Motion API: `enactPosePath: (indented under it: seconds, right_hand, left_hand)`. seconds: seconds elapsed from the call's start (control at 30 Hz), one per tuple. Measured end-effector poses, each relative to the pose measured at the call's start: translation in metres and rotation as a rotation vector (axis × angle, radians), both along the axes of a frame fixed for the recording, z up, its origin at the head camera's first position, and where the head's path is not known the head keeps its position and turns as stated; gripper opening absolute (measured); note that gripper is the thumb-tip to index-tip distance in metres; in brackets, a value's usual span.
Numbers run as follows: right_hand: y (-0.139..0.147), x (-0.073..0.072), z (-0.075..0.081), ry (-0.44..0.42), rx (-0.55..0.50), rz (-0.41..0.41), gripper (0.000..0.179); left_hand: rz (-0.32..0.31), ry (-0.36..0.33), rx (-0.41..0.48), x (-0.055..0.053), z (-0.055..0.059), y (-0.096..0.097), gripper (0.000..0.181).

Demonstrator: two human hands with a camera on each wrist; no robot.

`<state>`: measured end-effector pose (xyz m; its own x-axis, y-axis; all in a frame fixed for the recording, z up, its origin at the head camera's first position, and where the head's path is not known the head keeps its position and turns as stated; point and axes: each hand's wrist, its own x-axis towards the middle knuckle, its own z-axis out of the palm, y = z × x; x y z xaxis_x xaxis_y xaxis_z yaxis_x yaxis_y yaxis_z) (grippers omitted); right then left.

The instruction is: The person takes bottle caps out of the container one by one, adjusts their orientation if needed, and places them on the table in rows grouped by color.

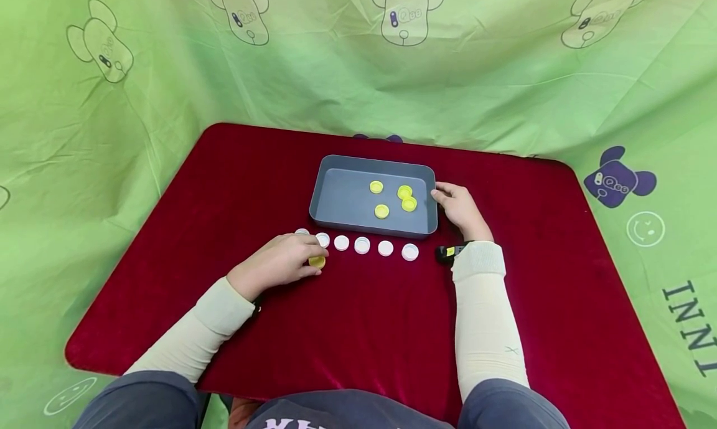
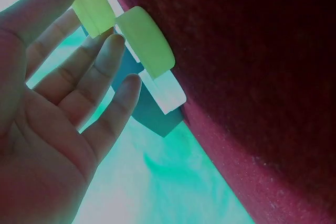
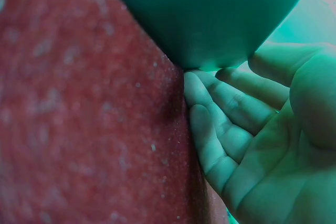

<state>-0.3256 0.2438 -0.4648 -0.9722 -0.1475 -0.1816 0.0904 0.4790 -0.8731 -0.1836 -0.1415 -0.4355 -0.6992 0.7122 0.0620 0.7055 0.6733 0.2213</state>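
Note:
My left hand [image 1: 282,261] pinches a yellow bottle cap [image 2: 94,9] between thumb and fingers, just above the table. Another yellow cap [image 2: 144,43] is close to the fingertips in the left wrist view; the hand hides it from the head view. Several white caps [image 1: 361,245] lie in a row in front of the grey tray [image 1: 353,224], the leftmost ones beside my left hand. Inside the tray are several yellow caps [image 1: 381,212], two of them overlapping. At the tray's right end, my right hand [image 1: 462,210] touches the outer wall with thumb and loosely extended fingers [image 3: 210,153].
A dark red cloth covers the table [image 1: 336,329], which has rounded far corners. Green printed fabric [image 1: 313,86] hangs behind and at both sides. A small black device [image 1: 446,254] sits at the right wrist.

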Motion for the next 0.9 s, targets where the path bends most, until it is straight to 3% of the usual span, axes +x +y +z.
enactPosePath:
  seconds: [0.9]
  right_hand:
    - [0.0001, -0.0025, -0.0034, 0.009, 0.007, -0.006, 0.05]
  left_hand:
    - [-0.021, -0.024, -0.029, 0.0025, -0.001, 0.0007, 0.028]
